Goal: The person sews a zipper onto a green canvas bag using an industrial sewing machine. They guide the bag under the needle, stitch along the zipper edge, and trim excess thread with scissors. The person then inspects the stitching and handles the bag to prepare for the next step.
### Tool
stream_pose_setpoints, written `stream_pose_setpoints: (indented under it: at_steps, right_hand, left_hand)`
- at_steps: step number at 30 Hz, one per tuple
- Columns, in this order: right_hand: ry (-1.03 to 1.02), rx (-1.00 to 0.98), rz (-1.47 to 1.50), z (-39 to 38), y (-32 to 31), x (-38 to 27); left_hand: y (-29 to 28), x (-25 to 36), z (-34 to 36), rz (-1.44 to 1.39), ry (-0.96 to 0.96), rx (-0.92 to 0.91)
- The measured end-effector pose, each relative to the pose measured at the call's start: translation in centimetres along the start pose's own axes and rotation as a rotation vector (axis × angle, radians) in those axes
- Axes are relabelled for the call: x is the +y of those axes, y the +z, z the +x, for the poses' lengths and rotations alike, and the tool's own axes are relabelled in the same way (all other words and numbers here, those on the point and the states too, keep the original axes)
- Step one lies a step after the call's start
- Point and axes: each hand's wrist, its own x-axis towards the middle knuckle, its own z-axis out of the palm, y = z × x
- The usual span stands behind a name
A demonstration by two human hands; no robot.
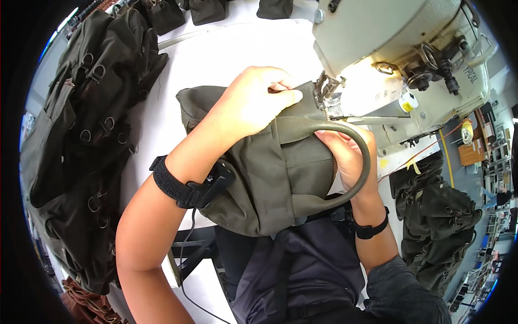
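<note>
An olive-green fabric bag (310, 164) with a looped handle (367, 164) lies across the table edge above my lap. Its upper edge sits at the needle and presser foot (327, 90) of a sewing machine (372, 32). My left hand (256, 100) is closed on the bag's top edge, thumb and fingers pinching the fabric just left of the presser foot. Through the loop of the handle, my right hand (348, 154) grips the bag's right edge, where a zipper (334, 167) shows. Some of the right fingers are hidden behind the bag and handle.
Dark green bags (81, 135) are heaped along the left side. More bags (440, 216) hang or lie at the lower right, and several stand at the far edge of the white table (243, 48). A black cable (186, 270) runs beneath my left forearm.
</note>
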Motion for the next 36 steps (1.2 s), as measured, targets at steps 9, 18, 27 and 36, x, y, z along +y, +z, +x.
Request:
stream_pose_setpoints:
  at_steps: [9,18,27,36]
  right_hand:
    - [0.036,-0.012,-0.034,-0.2,-0.4,0.4]
    - [-0.431,0.527,-0.63,-1.3,-20.0,-7.7]
    - [-0.372,0.85,-0.752,15.6,-44.7,-9.6]
    - [-0.269,0.65,-0.552,18.9,-48.4,-8.1]
  left_hand:
    - [0.2,-0.2,0.1,0.083,0.035,0.021]
    - [0.3,0.1,-0.8,0.185,0.112,0.103]
    - [1.4,3.3,-1.4,0.44,0.111,0.129]
    - [1.0,2.1,-0.8,0.506,0.183,0.028]
